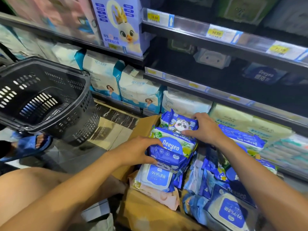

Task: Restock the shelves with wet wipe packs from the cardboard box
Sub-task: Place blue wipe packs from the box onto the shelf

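An open cardboard box (pixel 145 124) on the floor is filled with blue and white wet wipe packs. My left hand (pixel 138 151) grips the near end of a blue "Deeyeo" pack (pixel 170 151) lying on top of the pile. My right hand (pixel 202 128) holds the panda-print pack (pixel 179 123) at the far end of the same stack. More loose packs (pixel 230 210) lie lower right in the box. The dark shelves (pixel 216 95) rise right behind the box, with one Deeyeo pack (pixel 265 75) on the middle shelf.
A black plastic shopping basket (pixel 45 97) stands at the left, beside a blue sandal (pixel 31 145) on the floor. White and blue tissue bags (pixel 138 90) fill the bottom shelf at left. A boxed item with a duck picture (pixel 120 24) stands above. My bare knee (pixel 33 185) is at lower left.
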